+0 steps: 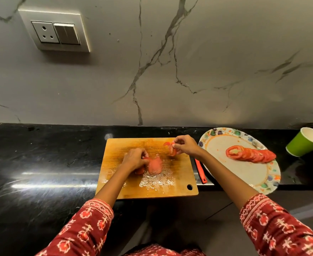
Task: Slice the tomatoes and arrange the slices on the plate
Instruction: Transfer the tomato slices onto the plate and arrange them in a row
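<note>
We see a wooden board [148, 169] on the black worktop [41, 163], wet with juice and seeds near its 6 o'clock edge. Left hand [133, 159] sits mid-board, grip curled closed onto the cut tomato [154, 165], fingertips on its 9 o'clock side; a smaller red piece [140, 170] shows just under the palm, touching the tomato. Right hand [185, 145] is at the board's 2 o'clock corner, raised a little, grip pinched shut on a few slices [172, 149] that hang from thumb and fingers; how many slices we cannot tell, blurred.

Plate [244, 172], white with a coloured patterned rim, lies at 3 o'clock from the board, close but apart. On it a row of overlapping slices [250, 154] runs from plate centre toward 3 o'clock, the end slice at 9 o'clock facing up with a pale core. Juice specks on the bare plate near the row.

Knife [201, 171] with a red handle lies in the gap between board and plate, pointing roughly 11 to 5 o'clock; blade mostly hidden by the right forearm.

Green cup [305, 142], white inside, at far 3 o'clock past the plate, looks tilted. Marble wall behind, socket [56, 32] at 10 o'clock. Both sleeves [89, 228] red with white print.
</note>
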Motion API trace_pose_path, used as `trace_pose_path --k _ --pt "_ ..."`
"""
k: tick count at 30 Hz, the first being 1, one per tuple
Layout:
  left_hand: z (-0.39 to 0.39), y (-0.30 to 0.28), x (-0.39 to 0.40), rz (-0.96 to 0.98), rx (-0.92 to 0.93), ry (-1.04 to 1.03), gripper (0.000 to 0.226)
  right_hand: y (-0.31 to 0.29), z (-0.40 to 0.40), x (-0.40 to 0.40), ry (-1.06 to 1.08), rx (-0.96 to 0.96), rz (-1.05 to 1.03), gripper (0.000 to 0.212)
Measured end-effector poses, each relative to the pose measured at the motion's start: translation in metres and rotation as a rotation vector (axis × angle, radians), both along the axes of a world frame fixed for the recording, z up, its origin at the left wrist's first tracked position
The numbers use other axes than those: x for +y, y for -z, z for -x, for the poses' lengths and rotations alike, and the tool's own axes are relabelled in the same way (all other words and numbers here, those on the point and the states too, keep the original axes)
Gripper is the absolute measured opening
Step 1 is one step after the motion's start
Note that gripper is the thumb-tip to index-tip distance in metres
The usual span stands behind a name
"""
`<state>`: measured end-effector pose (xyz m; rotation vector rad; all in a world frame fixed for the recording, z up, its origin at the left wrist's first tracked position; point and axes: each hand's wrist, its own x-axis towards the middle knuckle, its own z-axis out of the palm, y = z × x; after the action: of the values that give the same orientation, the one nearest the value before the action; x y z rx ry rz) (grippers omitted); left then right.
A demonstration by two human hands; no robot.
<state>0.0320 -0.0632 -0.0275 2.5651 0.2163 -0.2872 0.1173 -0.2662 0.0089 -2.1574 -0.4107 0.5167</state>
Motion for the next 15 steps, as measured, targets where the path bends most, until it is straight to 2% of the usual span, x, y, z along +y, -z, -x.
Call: trace_pose_path --k 4,8,15 --pt "-0.009 -0.011 -0.002 -0.028 0.010 -0.018 0.009 -0.014 -0.007 -0.018 0.005 -0.002 0.009 0.016" --pt "-0.028 -0.038 -0.012 -0.018 -0.073 -0.052 0.007 -0.034 -0.014 -0.047 0.070 -0.032 -0.033 0.009" --pt "-0.061 -0.050 -0.078 0.153 -0.139 0.034 0.017 -0.050 -0.025 -0.129 0.266 -0.117 -0.015 0.015"
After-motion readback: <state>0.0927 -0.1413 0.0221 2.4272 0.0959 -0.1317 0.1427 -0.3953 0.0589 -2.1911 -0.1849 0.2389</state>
